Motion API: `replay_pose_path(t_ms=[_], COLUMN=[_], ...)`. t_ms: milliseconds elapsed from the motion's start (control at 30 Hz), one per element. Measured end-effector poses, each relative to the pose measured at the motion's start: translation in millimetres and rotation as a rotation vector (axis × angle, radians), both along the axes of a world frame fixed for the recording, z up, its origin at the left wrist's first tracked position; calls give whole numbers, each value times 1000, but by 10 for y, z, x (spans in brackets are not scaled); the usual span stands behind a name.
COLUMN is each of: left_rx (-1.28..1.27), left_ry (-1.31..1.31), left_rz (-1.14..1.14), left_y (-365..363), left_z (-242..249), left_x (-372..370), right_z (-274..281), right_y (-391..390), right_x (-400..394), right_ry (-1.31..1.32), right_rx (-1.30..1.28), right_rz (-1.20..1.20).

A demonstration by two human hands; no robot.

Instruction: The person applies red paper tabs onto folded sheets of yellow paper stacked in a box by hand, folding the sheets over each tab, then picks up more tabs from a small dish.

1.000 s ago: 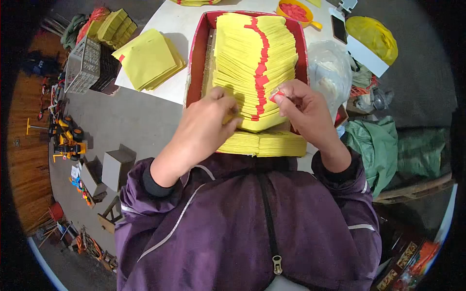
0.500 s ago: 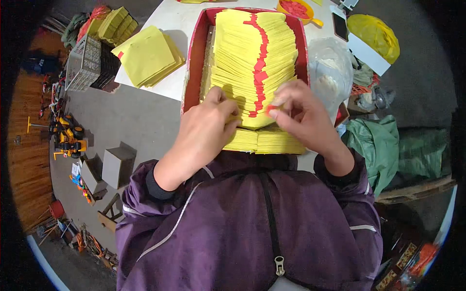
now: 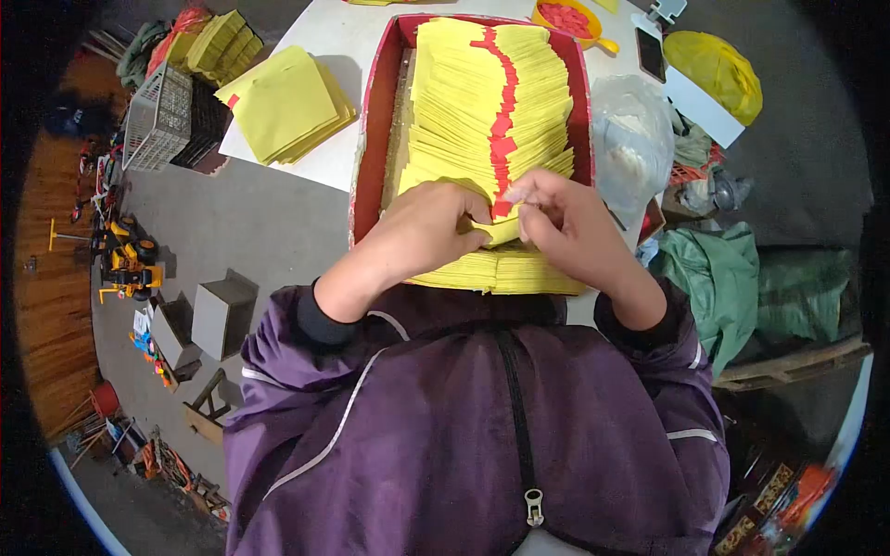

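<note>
A red-rimmed box (image 3: 368, 139) in front of me holds a long row of yellow paper sheets (image 3: 454, 102), overlapping like shingles. Small red paper tabs (image 3: 502, 146) run down the middle of the row. My left hand (image 3: 428, 227) pinches the near sheets, fingers curled on their left part. Just right of it, my right hand (image 3: 570, 227) has thumb and forefinger close together by the lowest red tab; what lies between them is too small to tell. Nearer my body is a tight yellow paper stack (image 3: 464, 276).
Loose yellow sheets (image 3: 283, 107) lie on the white table (image 3: 320, 181) at left. Behind the box is an orange bowl (image 3: 567, 18) of red pieces. A phone (image 3: 650, 53), a clear plastic bag (image 3: 635, 139) and a yellow bag (image 3: 714, 74) are at right.
My left hand has moved right along the near sheets. My right hand has shifted slightly down and left, and the red piece at its fingertips is now on the sheets' middle line.
</note>
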State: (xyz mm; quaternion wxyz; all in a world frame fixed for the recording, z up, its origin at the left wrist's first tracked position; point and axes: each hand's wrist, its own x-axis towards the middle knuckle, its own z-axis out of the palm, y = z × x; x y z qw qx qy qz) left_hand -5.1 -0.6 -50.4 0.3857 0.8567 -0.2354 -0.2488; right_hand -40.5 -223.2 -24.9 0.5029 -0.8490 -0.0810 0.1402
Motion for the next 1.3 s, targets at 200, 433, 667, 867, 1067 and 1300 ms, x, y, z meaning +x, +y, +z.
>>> replay_pose_path(t_ms=[200,433,667,867,1067,1300], left_rx=[-126,-130,-201,-119,-154,-227], left_ry=[-34,-58,-66,-86,-43,-147], left_rz=[0,-23,-13,26,146,128], left_y=[-59,-47,-49,-55,-60,-54], left_z=[-46,12,-57,1,183,222], left_x=[-40,-54,-74,-91,-163,-209], right_z=[-37,-43,-66,-104,-179,-200], right_y=[-73,1,12,63,69,53], right_x=[-73,-92,-152,-180,-177,-155], right_ry=[0,-14,-99,-216,-243,-201], right_rx=[-11,-89,-160,-126,-166,-112], right_rz=[54,40,-2,-34,-51,-51])
